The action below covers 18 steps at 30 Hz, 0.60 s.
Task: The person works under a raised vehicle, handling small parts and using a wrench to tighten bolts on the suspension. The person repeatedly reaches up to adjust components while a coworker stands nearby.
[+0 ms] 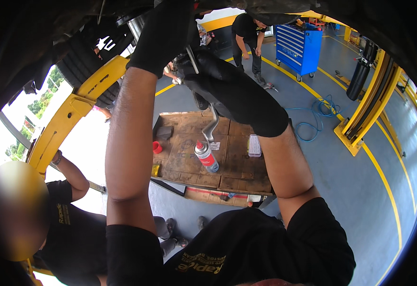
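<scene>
Grey-blue floor [346, 190] with yellow lines spreads across the workshop, under a vehicle's dark underside [380, 19]. A yellow post [380, 100] stands at the right; a yellow lift arm [65, 114] slants across the left, near a tyre [80, 62]. One co-worker [75, 238] is close at the left, another [249, 40] stands beside a blue drawer cabinet [296, 50] at the back. Brown, stained tabletop [241, 157] lies below the person's raised arms.

Both hands wear black gloves. The left hand [165, 38] reaches up to the underside; its fingers are lost in the dark, so I cannot tell its state. The right hand [213, 78], lower, looks narrow, closed around a rod [192, 59]: slim, straight, shiny silver, rising at a tilt above the glove. Beneath that hand show a silver bent lever [211, 128] and a black rounded end [201, 101]; whether either joins the rod is hidden.

On the tabletop a spray can [206, 157], white, red and blue with a red top, stands between a flat case [254, 145] and a red cup [157, 147].
</scene>
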Each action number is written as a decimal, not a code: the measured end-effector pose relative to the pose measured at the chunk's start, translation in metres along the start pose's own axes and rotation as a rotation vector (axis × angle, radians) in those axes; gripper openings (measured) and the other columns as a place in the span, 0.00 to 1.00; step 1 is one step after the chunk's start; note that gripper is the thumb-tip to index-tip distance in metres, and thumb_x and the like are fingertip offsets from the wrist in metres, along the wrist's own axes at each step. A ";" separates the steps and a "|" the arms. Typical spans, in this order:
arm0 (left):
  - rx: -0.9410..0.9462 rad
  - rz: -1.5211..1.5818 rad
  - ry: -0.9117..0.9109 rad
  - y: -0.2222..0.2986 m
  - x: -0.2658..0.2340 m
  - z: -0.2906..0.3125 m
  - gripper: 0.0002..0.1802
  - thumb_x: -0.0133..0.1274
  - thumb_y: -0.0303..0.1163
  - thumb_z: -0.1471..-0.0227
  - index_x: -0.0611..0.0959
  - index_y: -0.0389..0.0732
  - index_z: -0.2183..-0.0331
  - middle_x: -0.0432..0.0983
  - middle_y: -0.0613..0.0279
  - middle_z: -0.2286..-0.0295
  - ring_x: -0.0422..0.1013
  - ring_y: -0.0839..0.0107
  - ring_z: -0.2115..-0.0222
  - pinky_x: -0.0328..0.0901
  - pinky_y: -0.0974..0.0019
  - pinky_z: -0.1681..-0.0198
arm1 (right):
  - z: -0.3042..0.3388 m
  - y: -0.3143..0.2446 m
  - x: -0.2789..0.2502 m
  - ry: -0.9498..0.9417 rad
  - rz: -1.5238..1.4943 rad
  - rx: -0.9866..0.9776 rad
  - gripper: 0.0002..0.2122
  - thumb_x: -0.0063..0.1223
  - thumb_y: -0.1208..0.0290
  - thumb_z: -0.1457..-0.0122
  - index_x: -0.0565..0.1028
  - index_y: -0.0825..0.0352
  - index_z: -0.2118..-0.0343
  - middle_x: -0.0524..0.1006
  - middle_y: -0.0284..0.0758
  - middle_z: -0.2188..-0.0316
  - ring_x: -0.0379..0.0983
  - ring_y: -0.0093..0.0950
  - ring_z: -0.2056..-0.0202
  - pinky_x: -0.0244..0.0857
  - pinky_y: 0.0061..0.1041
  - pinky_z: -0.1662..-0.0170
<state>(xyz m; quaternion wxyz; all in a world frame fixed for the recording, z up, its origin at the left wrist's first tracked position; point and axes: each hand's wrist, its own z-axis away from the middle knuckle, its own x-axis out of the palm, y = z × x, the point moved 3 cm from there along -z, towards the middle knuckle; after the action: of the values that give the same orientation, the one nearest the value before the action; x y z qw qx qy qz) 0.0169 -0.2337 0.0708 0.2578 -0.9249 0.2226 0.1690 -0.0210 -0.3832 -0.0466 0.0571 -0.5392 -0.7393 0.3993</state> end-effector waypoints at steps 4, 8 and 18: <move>-0.095 0.238 0.229 0.021 0.015 -0.009 0.19 0.49 0.29 0.37 0.72 0.34 0.46 0.78 0.35 0.57 0.76 0.40 0.60 0.69 0.47 0.59 | -0.031 0.093 0.026 0.359 0.667 -0.360 0.18 0.52 0.71 0.34 0.71 0.70 0.43 0.79 0.40 0.70 0.77 0.34 0.68 0.69 0.35 0.64; -0.228 0.001 0.041 0.011 0.003 0.004 0.19 0.49 0.30 0.36 0.73 0.33 0.47 0.80 0.40 0.66 0.76 0.42 0.66 0.69 0.48 0.65 | -0.049 0.081 0.049 0.508 0.642 -0.401 0.15 0.58 0.72 0.39 0.73 0.72 0.51 0.79 0.42 0.70 0.77 0.42 0.64 0.69 0.40 0.61; 0.217 -0.120 0.015 -0.007 -0.012 0.017 0.14 0.49 0.29 0.36 0.79 0.33 0.52 0.79 0.51 0.61 0.75 0.52 0.62 0.68 0.59 0.59 | 0.003 -0.020 0.003 0.002 0.351 -0.148 0.20 0.58 0.72 0.39 0.72 0.69 0.44 0.73 0.49 0.45 0.74 0.40 0.47 0.71 0.35 0.46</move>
<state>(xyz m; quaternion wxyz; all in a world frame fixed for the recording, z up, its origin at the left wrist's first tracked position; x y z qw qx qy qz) 0.0071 -0.2146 0.0646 0.3642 -0.9046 0.1856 0.1210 -0.0384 -0.3843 -0.0365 -0.0526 -0.6630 -0.6612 0.3473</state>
